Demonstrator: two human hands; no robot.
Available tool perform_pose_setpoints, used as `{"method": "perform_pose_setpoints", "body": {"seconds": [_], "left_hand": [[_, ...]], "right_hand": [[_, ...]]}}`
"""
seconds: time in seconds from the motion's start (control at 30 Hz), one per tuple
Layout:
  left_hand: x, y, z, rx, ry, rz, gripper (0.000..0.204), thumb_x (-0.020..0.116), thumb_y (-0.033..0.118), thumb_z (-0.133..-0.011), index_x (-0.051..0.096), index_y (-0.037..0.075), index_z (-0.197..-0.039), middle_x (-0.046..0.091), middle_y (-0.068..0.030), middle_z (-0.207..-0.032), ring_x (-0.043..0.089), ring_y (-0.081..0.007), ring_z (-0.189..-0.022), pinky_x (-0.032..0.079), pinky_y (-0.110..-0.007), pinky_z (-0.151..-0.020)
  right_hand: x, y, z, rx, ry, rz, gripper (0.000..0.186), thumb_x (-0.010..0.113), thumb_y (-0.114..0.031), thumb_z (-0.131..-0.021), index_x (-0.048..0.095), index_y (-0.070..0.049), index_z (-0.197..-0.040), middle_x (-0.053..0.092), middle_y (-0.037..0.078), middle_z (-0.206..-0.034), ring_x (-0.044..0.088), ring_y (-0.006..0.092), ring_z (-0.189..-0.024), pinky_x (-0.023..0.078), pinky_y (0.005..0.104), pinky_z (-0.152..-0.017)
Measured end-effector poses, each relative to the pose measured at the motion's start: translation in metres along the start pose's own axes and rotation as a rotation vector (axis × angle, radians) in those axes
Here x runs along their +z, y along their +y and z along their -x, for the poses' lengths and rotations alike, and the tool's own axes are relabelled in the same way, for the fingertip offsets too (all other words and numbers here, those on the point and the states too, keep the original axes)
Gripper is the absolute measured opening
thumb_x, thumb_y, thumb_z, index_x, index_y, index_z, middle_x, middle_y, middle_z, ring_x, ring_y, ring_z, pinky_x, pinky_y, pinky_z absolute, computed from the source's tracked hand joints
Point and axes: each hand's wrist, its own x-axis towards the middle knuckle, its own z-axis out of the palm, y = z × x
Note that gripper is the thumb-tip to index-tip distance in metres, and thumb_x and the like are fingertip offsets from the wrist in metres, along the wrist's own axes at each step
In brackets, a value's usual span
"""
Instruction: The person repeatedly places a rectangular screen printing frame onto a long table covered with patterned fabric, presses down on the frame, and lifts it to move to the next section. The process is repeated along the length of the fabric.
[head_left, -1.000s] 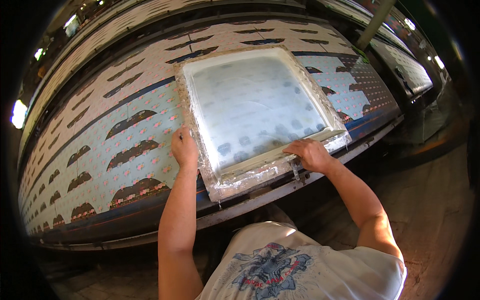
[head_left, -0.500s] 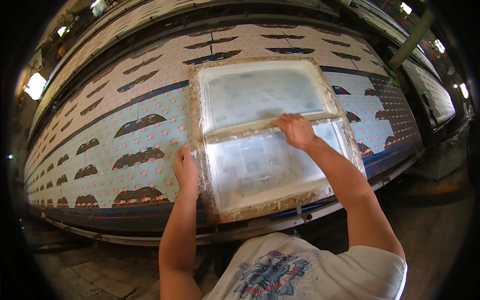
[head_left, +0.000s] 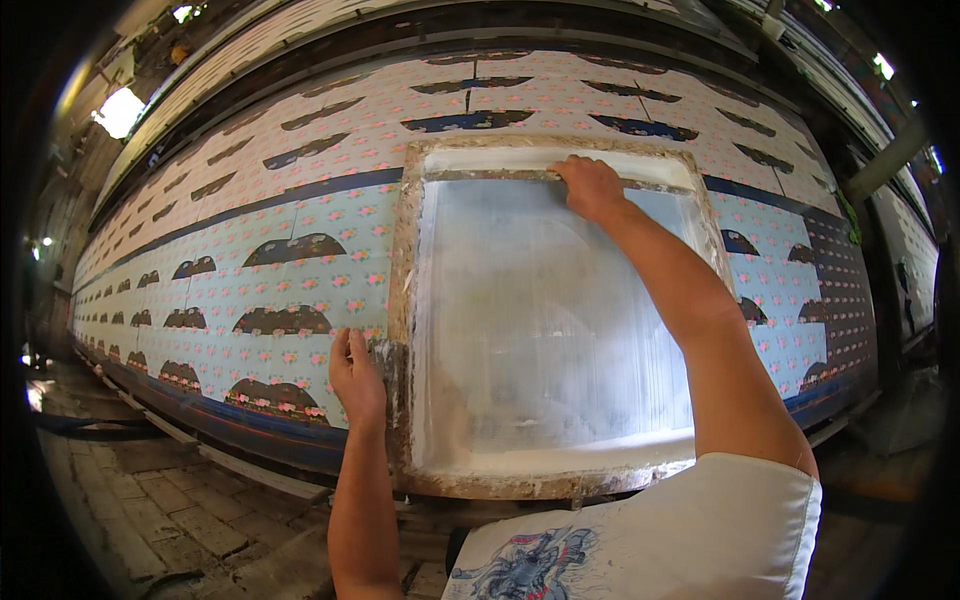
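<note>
- At the far left, a bright light patch [head_left: 119, 112] glares beyond the dim edge, with a brick floor [head_left: 190, 500] below it.
- Beside the floor runs a long desk [head_left: 250, 428] with a dark blue near edge.
- Pale blue cloth [head_left: 365, 240] lies on it, scattered with pink flowers and broken by dark scalloped shapes; a pinkish cloth [head_left: 360, 140] with similar shapes lies along the far side, past a dark blue strip [head_left: 350, 188].
- The left hand [head_left: 357, 378] is raised just beside the frame's left rail, released, its fingers loosely bent and nothing seen in it; whether it brushes the rail is hard to tell from above.
- The frame [head_left: 402, 300], a worn rectangle with stained edges, sits flat on the desk over the cloths, in front of the person.
- Inside it, a whitish translucent screen [head_left: 540, 330] catches the light.
- A long bar [head_left: 490, 177] lies crosswise near the frame's far end.
- The right hand [head_left: 592, 187] grasps this bar right of its middle, the forearm reaching across the screen.
- Below, the person's white shirt [head_left: 700, 530] overlaps the frame's near right corner.
- Right of the frame, more blue cloth shows, then a dark dotted section [head_left: 845, 300].
</note>
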Motion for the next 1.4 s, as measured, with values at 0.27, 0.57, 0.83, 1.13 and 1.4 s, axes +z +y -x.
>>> {"method": "perform_pose_setpoints", "body": {"seconds": [0.27, 0.57, 0.83, 1.13, 1.4], "left_hand": [[-0.003, -0.002, 0.005, 0.042, 0.003, -0.06, 0.056, 0.06, 0.036, -0.116, 0.06, -0.01, -0.148, 0.07, -0.0185, -0.135, 0.065, -0.0231, -0.12, 0.051, -0.038, -0.104], [-0.003, -0.009, 0.002, 0.097, 0.01, -0.062, 0.052, 0.06, 0.035, -0.116, 0.065, -0.011, -0.14, 0.072, -0.0166, -0.129, 0.066, -0.0215, -0.117, 0.051, -0.037, -0.105], [-0.003, -0.002, 0.0, 0.103, -0.05, -0.111, 0.052, 0.058, 0.041, -0.116, 0.07, -0.009, -0.121, 0.07, -0.0107, -0.11, 0.059, -0.0166, -0.103, 0.049, -0.038, -0.095], [0.001, -0.005, -0.002, 0.191, -0.074, -0.06, 0.056, 0.058, 0.042, -0.115, 0.064, -0.005, -0.086, 0.051, -0.001, -0.076, 0.044, -0.0132, -0.076, 0.04, -0.037, -0.07], [-0.008, -0.005, -0.01, 0.089, -0.217, -0.12, 0.061, 0.057, 0.047, -0.112, 0.064, -0.007, -0.083, 0.061, -0.0148, -0.078, 0.054, -0.0234, -0.077, 0.046, -0.045, -0.077]], "right_hand": [[0.003, 0.028, -0.027, 0.008, 0.075, -0.003, 0.049, 0.063, 0.003, -0.09, 0.077, -0.018, -0.132, 0.077, 0.011, -0.123, 0.072, 0.0353, -0.118, 0.058, 0.0503, -0.101], [-0.007, 0.045, -0.036, -0.021, -0.12, -0.019, 0.037, 0.065, -0.003, -0.09, 0.076, -0.013, -0.124, 0.077, 0.017, -0.117, 0.073, 0.0403, -0.111, 0.057, 0.0539, -0.097], [-0.016, 0.022, 0.023, -0.101, -0.191, -0.064, 0.035, 0.063, -0.003, -0.086, 0.075, -0.011, -0.118, 0.079, 0.019, -0.111, 0.074, 0.0422, -0.11, 0.058, 0.0557, -0.094], [-0.043, -0.063, 0.192, -0.114, -0.215, -0.066, 0.037, 0.068, -0.007, -0.09, 0.076, -0.015, -0.125, 0.075, 0.016, -0.114, 0.074, 0.0394, -0.108, 0.059, 0.0532, -0.094], [-0.062, -0.127, 0.317, -0.114, -0.179, -0.063, 0.041, 0.077, 0.001, -0.084, 0.08, -0.016, -0.122, 0.078, 0.011, -0.109, 0.076, 0.0329, -0.103, 0.062, 0.047, -0.091]]}}
